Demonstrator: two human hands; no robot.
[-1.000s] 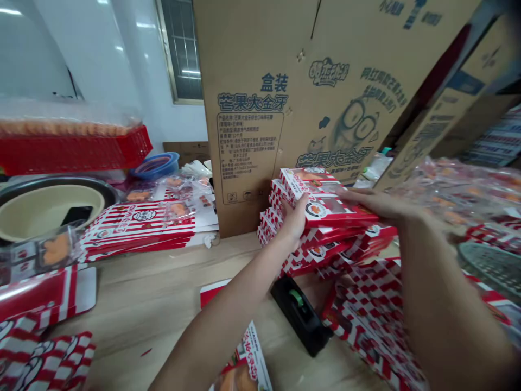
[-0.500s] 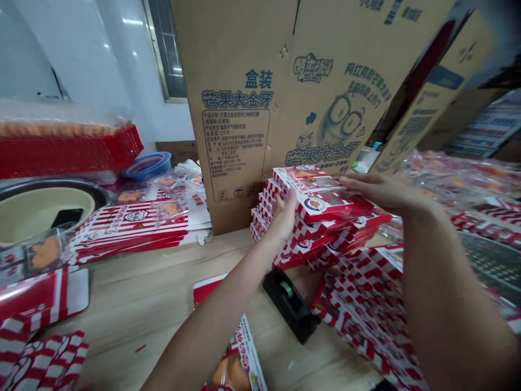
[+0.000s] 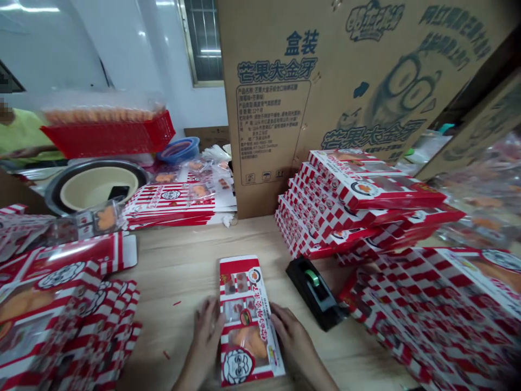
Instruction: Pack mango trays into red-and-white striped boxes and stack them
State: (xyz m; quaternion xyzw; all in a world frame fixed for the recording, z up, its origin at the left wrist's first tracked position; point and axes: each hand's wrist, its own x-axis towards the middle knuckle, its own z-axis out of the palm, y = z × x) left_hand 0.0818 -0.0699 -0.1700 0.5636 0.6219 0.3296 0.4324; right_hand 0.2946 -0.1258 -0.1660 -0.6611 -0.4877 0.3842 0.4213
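A red and white box [image 3: 244, 326] with clear windows lies flat on the table, its long side pointing away from me. Orange candy-like pieces show through its windows. My left hand [image 3: 209, 320] is at the box's left edge, fingers curled against it. On the opposite side, my right hand [image 3: 287, 326] has its curled fingers on the right edge, so the box is held between both hands. Just right of it sits a black tape dispenser [image 3: 315, 293] with a green roll. A stack of similar boxes [image 3: 325, 212] rises behind the dispenser.
More boxes are piled at the right [image 3: 427, 304] and left [image 3: 52, 326]. A large cardboard carton [image 3: 268, 190] stands at the back. Flat striped cartons [image 3: 171, 209], a cream basin [image 3: 87, 187] and a red crate [image 3: 109, 138] are at the back left. A person's yellow sleeve [image 3: 24, 133] shows there.
Both hands have left the box on top of the back stack and come down to the single box in front of me. The view has swung left.
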